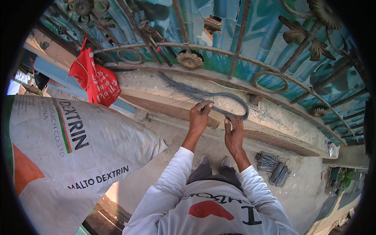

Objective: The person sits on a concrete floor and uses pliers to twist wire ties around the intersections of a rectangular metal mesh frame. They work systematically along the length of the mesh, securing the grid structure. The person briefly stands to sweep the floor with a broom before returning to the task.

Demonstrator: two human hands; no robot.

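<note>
A bundle of thin grey tie wire [188,91] lies on the concrete ledge [282,126] ahead of me, its right end bent round into a long loop. Just below that bundle, my left hand [199,119] is closed, thumb and forefinger pinched together. My right hand [234,135] is beside the loop's near edge, fingers curled in toward the thumb. Faint thin strands show below and between my hands. What sits in either pinch is too small to make out.
A rusty metal fence [231,81] backed by a blue bamboo-print sheet [266,35] rises behind the ledge. A red bag [103,84] hangs at left, above a big white woven sack [94,117]. Bundles of bent steel rods [279,174] lie on the ground at right.
</note>
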